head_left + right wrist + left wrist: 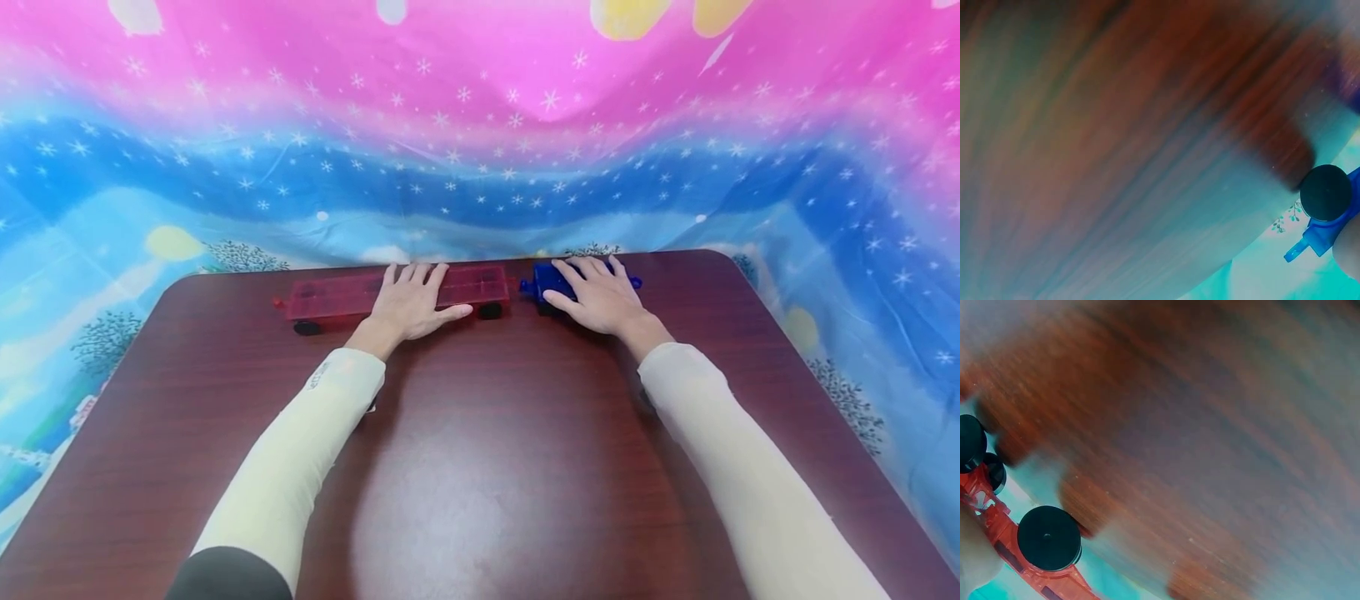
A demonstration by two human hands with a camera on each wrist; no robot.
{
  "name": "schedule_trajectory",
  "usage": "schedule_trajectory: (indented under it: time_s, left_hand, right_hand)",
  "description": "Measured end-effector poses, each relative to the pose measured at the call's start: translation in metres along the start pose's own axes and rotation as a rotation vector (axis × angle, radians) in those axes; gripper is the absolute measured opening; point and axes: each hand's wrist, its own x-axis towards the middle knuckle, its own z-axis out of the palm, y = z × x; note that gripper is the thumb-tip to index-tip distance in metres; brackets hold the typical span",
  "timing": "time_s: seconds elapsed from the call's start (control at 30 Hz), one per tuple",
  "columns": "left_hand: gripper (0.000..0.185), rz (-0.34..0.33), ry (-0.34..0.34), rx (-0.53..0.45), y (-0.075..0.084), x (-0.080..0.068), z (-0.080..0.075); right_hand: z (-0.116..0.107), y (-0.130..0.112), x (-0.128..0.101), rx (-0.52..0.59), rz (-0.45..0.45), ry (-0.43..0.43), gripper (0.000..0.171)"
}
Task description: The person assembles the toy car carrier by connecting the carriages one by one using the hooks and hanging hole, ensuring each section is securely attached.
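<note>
A long red translucent toy wagon [337,293] with black wheels lies along the far edge of the brown table [480,467]. My left hand [411,293] rests flat on its middle, fingers straight. A short blue toy wagon [549,280] sits just right of it, with a small gap between the two. Over the blue one lies my right hand [596,292], fingers stretched across its top. The left wrist view shows the red wagon's frame [1004,540] and a black wheel [1049,538]. In the right wrist view appear a black wheel [1325,192] and the blue coupler [1310,240].
A pink and blue starry cloth [480,150] hangs behind and round the table. The table's near half shows only bare wood and my two pale sleeves [300,467].
</note>
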Motion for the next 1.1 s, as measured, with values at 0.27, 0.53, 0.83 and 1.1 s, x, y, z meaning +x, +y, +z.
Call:
schedule_trajectory:
  time_s: [0.27,0.53,0.83,1.1]
  left_hand:
    - [0.101,0.003,0.002,-0.028,-0.001,-0.001,-0.002]
    - [0.099,-0.001,0.002,-0.037,0.000,-0.001,-0.004]
    - [0.100,-0.009,-0.009,-0.024,-0.001,-0.001,-0.004]
    - [0.101,-0.004,-0.010,-0.031,-0.001,-0.001,-0.002]
  right_hand:
    - [0.002,-0.005,0.002,-0.004,-0.004,0.012,0.081]
    - [0.002,-0.012,0.004,0.003,-0.004,0.005,0.081]
    - [0.001,-0.015,0.007,0.003,0.004,0.005,0.083]
    - [0.002,-0.016,0.007,0.006,0.003,0.018,0.086]
